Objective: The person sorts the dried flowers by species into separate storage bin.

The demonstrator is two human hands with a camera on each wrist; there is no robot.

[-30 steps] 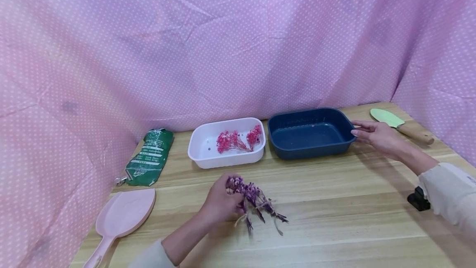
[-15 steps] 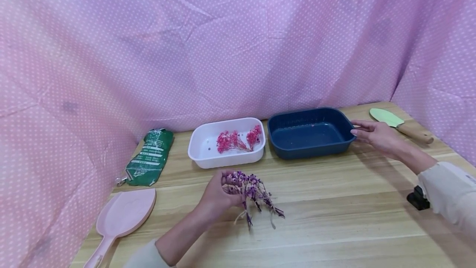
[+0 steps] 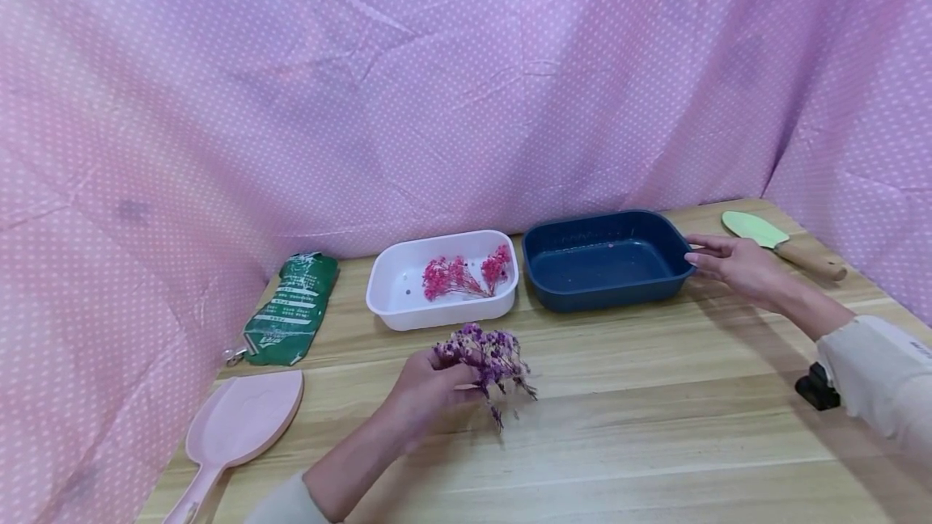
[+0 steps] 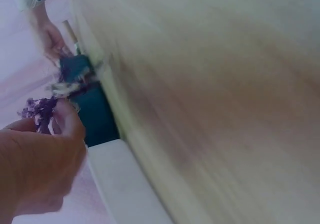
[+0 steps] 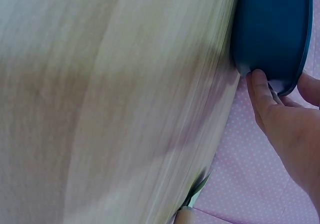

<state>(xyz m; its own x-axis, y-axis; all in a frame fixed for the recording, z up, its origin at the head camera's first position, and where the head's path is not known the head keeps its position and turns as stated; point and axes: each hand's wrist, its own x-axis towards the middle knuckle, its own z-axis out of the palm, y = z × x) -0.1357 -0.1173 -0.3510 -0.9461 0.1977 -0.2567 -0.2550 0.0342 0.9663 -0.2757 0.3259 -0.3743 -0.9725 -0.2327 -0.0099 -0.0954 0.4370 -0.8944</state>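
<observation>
In the head view, my left hand (image 3: 429, 390) holds a bunch of dried purple flowers (image 3: 491, 358) just above the table. The thumb and fingers pinch it, and some stems hang down to the right; the left wrist view shows the flowers (image 4: 40, 111) above the fingers. My right hand (image 3: 739, 269) touches the right end of a dark blue rectangular tub (image 3: 612, 295) with fairly straight fingers. In the right wrist view, the fingertips (image 5: 258, 76) rest on the tub's end wall, the thumb by its rim. Left of the tub stands a white tub (image 3: 444, 315) holding dried pink flowers (image 3: 455, 277).
A green bag (image 3: 294, 310) with a clip lies at the left, behind a pink scoop (image 3: 243, 419). At the far right is a trowel (image 3: 757, 229) with a wooden handle. Pink dotted cloth (image 3: 466, 87) hangs behind the wooden table (image 3: 655, 443).
The purple flowers have turned in my left hand: their heads are raised and their stems swung inward. The left hand has shifted slightly up and away. My right hand has stayed at the blue tub.
</observation>
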